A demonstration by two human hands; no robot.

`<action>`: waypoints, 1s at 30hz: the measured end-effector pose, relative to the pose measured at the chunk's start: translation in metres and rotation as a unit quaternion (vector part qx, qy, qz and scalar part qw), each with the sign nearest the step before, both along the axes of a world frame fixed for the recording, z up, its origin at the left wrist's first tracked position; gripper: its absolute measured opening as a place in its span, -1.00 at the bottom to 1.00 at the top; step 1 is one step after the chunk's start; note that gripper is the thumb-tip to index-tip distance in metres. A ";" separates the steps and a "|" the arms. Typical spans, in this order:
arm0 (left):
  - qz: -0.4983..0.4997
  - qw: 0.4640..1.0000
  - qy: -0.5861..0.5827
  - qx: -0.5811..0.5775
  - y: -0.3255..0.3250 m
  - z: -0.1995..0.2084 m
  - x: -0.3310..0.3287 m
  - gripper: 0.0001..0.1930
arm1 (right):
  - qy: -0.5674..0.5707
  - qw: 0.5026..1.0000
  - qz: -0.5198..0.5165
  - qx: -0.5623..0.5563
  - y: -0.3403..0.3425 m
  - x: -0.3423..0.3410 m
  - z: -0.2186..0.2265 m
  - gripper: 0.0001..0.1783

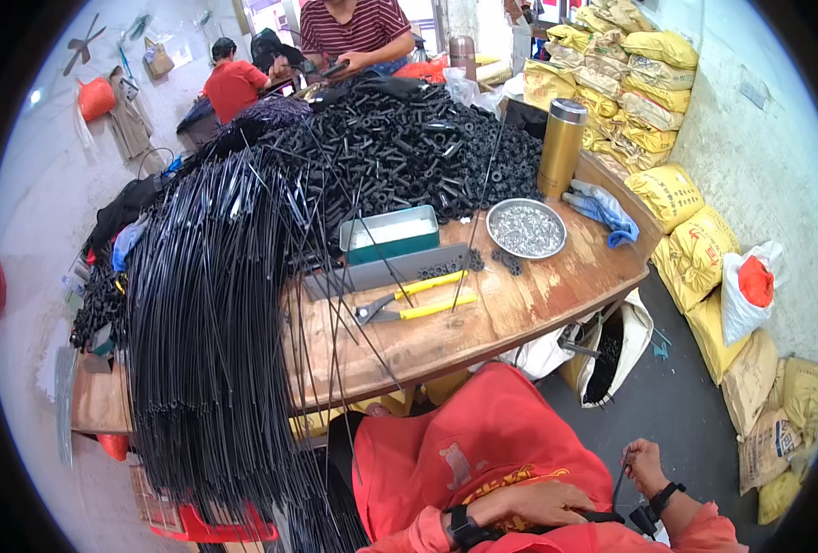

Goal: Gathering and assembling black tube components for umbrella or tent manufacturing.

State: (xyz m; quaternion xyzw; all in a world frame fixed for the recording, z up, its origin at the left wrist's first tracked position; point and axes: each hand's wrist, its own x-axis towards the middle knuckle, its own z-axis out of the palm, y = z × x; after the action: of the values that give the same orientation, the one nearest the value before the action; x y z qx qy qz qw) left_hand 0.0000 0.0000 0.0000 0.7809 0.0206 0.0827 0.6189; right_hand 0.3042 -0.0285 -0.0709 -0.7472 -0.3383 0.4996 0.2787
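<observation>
My left hand (pixel 542 502) lies low over the red apron (pixel 501 429), its fingers curled round a black piece (pixel 602 517) that is mostly hidden. My right hand (pixel 647 467), to the right of the apron, pinches a thin black cable (pixel 620 484). The cable bends down from those fingers toward the black piece; whether the two are joined I cannot tell. On the wooden table (pixel 538 286) in front lie yellow-handled cutters (pixel 418 300). A thick bundle of long black cables (pixel 215 323) hangs over the table's near left edge.
A large heap of black tubular parts (pixel 400 138) covers the table's back. Near it stand a green tin (pixel 390 238), a round dish of small metal pieces (pixel 526 229), a gold flask (pixel 562 147) and blue-white gloves (pixel 602 210). Yellow sacks (pixel 699 244) line the right wall. Two people sit beyond.
</observation>
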 end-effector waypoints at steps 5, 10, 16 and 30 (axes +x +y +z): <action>0.219 0.973 -0.045 -0.054 -0.020 0.012 -0.064 -0.65 | -0.064 0.920 0.316 -0.225 0.026 -0.013 0.023 -0.72; 0.372 0.928 0.010 -0.027 -0.036 0.071 -0.102 -0.70 | -0.117 0.733 0.668 0.055 0.112 -0.098 0.183 -0.51; 0.589 0.790 -0.067 -0.158 -0.066 0.095 -0.136 -0.75 | 0.159 0.767 0.593 0.187 0.172 -0.175 0.247 -0.75; 0.676 0.487 -0.418 -0.362 -0.046 0.111 -0.162 -0.82 | 0.513 0.823 0.170 0.177 0.264 -0.257 0.212 -0.75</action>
State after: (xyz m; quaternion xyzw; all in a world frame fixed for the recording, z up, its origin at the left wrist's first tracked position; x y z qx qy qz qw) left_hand -0.1618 -0.0459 0.1111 0.1079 0.3091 0.7778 0.5365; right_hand 0.0475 0.2356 0.1411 -0.2516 -0.3510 0.7818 0.4497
